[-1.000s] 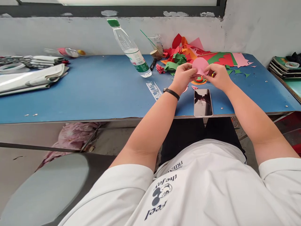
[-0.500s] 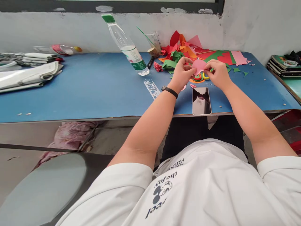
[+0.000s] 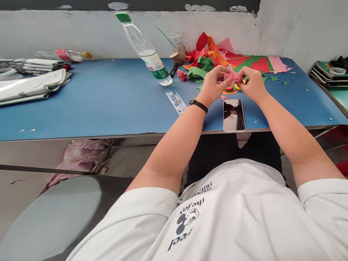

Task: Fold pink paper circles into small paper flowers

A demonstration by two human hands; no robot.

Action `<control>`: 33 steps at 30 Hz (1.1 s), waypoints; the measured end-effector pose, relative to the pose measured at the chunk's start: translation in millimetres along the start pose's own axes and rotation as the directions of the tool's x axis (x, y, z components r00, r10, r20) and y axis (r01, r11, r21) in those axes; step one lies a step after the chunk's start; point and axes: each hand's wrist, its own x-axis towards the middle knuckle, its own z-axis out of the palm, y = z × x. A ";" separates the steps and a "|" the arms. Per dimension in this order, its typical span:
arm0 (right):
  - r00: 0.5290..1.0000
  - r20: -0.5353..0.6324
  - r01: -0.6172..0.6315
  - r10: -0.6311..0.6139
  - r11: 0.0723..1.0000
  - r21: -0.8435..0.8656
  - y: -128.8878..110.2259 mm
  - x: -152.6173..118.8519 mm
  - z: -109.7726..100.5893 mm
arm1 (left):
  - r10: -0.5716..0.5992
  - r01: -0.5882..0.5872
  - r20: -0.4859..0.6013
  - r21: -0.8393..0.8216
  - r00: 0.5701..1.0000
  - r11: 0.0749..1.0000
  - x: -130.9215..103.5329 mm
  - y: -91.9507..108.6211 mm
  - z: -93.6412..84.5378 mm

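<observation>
A small pink paper piece (image 3: 233,77) is held up between my two hands, its middle bent or pinched in. My left hand (image 3: 216,82) has its fingers closed on the left side of it. On the right side, my right hand (image 3: 250,82) pinches its edge. Just behind and below the paper, yellow and red scissors handles (image 3: 238,86) show in part. A phone (image 3: 234,115) lies on the table nearer to me. A clear stencil ruler (image 3: 175,101) lies left of my left wrist.
Cut red, orange and green paper (image 3: 206,62) is heaped at the wall. A green-capped bottle (image 3: 154,67) stands left of it, near a clear cup (image 3: 178,43). Folded sheets (image 3: 32,87) lie at the far left of the blue table (image 3: 108,101). Books (image 3: 326,76) are stacked at right.
The pink paper was flatter and rounder; it is now bent and narrower in the middle. My left hand has shifted slightly right, closer to my right hand.
</observation>
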 end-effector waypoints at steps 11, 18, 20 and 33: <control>0.999 0.036 -0.003 0.001 0.999 0.047 8.0 3.7 4.0 | -0.085 0.085 -0.014 0.048 0.996 0.995 1.3 5.2 0.7; 0.999 0.045 -0.027 0.026 0.999 0.018 2.4 0.2 -0.8 | -0.060 0.059 -0.029 -0.028 0.998 0.998 6.1 -12.0 0.5; 0.999 0.041 -0.035 0.034 0.999 0.021 0.6 -1.6 -2.8 | -0.017 0.016 -0.023 -0.063 1.000 0.998 9.9 -24.4 0.1; 0.994 0.074 -0.094 0.081 0.979 0.184 13.2 3.5 1.4 | -0.064 0.068 0.041 -0.113 0.997 0.991 -0.5 5.9 3.5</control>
